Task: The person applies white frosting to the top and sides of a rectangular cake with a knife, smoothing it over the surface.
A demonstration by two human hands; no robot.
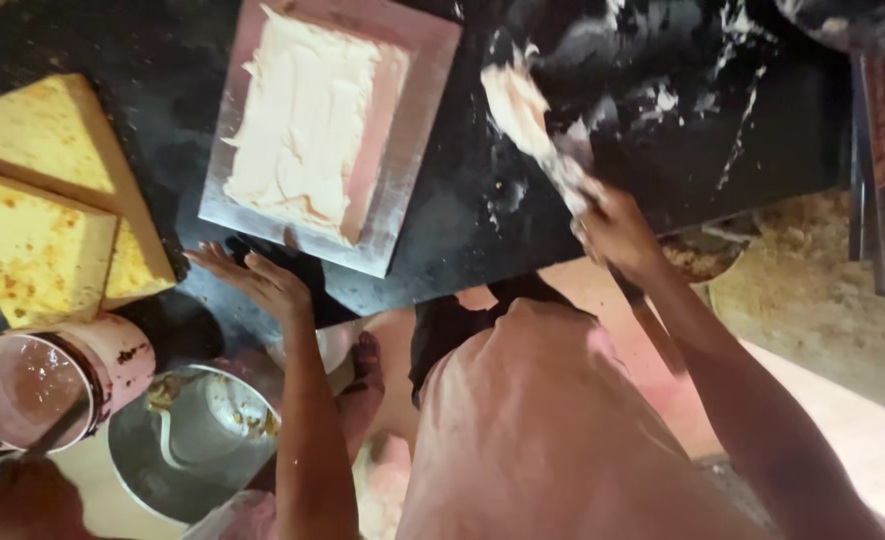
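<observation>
My view from head cam: I see two bare forearms, no sleeves reaching wrists, no watch, rings or gloves that I can make out. Left hand (263, 283) bare. Right hand (618, 232) bare, smeared with pale cream. Torso in plain, loose pinkish-peach garment. Bare foot below, partly hidden.

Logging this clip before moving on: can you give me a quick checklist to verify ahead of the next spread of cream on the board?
1. Spatula loaded with cream: ok, a thick dab sits on the blade.
2. Right hand gripping the spatula handle: ok.
3. Left hand steadying the silver board: not ok, it lies open at the near edge; contact cannot be told.
4. Cream layer covering the slab: not ok, a bare strip shows on its right side.
5. Yellow sponge slabs within reach: ok, left of the board.
</observation>
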